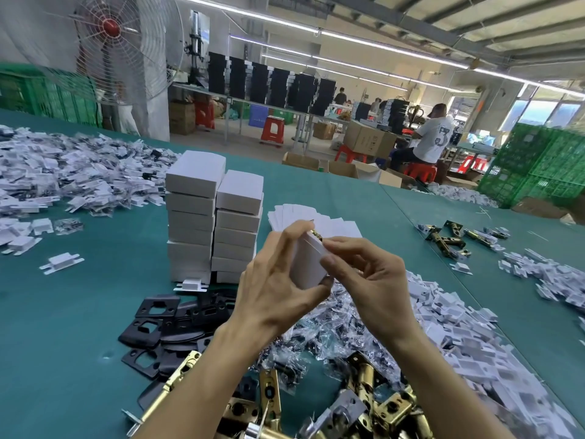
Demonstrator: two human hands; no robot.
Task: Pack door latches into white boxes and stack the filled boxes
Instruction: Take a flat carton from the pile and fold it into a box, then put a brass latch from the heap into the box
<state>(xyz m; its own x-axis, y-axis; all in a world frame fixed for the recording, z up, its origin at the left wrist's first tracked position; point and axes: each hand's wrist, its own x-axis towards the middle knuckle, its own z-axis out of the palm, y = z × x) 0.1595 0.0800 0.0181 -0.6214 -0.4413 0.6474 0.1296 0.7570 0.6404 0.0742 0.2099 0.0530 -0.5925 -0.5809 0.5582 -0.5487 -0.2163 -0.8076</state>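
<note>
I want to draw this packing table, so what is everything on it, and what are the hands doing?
white box: one, white, held up between both grips
door latch: one, brass, tip showing at that box's top
stacked boxes: two stacks, white, left of the held box
flat box blanks: fanned pile, white, right of the stacks
strike plates: pile, black, near left
loose latches: heap, brass, nearest edge
small inserts: heaps, white, far left and right
table: one, teal, under everything
left grip: holds the box's side
right grip: pinches the box's top end
</note>
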